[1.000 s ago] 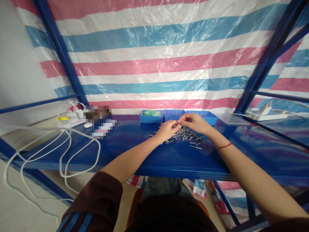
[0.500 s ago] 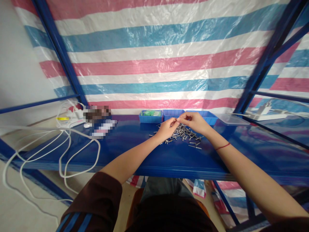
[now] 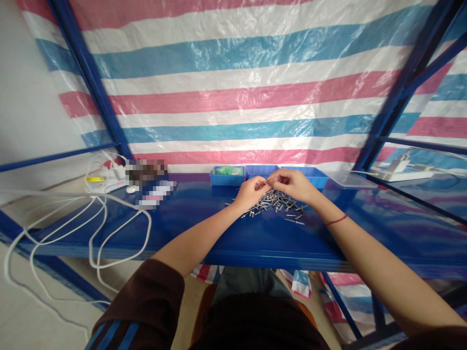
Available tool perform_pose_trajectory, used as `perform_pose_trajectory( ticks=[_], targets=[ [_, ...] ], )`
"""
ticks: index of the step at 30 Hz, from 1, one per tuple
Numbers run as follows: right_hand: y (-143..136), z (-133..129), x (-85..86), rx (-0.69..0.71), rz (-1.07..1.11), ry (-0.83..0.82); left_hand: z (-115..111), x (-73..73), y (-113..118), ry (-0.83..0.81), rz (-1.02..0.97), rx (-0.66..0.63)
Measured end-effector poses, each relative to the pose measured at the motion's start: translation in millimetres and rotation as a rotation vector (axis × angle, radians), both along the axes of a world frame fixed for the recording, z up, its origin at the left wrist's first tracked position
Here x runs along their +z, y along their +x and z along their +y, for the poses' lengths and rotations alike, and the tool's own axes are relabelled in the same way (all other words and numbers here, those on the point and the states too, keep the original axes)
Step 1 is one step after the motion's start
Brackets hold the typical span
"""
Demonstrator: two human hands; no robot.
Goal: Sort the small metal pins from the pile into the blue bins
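A loose pile of silver blind rivets [image 3: 277,200] lies on the blue tabletop under my hands. Just above the pile's left side, my left hand [image 3: 251,193] is closed, with fingertips pinched around thin metal pieces that look like the same rivets. My right hand [image 3: 295,184] meets it from the other side, thumb and fingers pinched on a rivet between the two hands. How many pieces each hand has is hidden by the fingers.
Behind the hands stand a blue bin [image 3: 228,178] with green-and-white packets and two more blue bins, one being the right bin [image 3: 316,178]. A clear plastic lid [image 3: 350,180] lies to their right. White cables [image 3: 105,228] loop over the table's left side. Blue frame posts [image 3: 397,92] flank the table.
My fingertips have shifted slightly and parted a little, so thin metal shows between them. The pile and bins stay where they were.
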State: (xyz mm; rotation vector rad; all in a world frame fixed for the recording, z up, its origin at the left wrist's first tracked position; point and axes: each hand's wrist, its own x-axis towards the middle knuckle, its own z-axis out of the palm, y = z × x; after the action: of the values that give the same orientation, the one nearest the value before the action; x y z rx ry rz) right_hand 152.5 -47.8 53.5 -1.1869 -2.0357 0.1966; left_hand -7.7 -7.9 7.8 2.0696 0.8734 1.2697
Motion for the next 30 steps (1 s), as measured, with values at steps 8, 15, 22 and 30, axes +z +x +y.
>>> perform_pose_trajectory(
  ticks=[8, 15, 22, 30],
  targets=[
    [17.6, 19.9, -3.6, -0.106, -0.049, -0.039, 5.1, -6.8, -3.3, 0.087, 0.176, 0.048],
    [29.3, 66.8, 1.0, -0.443, -0.167, 0.057, -2.3, -4.9, -7.0, 0.251, 0.54, 0.047],
    [28.3, 69.9, -5.5, -0.377, -0.392, -0.072, -4.8, -3.1, -10.0, 0.232, 0.671, 0.083],
    [39.3, 42.9, -10.2, -0.073, -0.378, -0.437, -3.4, -5.8, -10.5, 0.236, 0.691, 0.092]
  ],
)
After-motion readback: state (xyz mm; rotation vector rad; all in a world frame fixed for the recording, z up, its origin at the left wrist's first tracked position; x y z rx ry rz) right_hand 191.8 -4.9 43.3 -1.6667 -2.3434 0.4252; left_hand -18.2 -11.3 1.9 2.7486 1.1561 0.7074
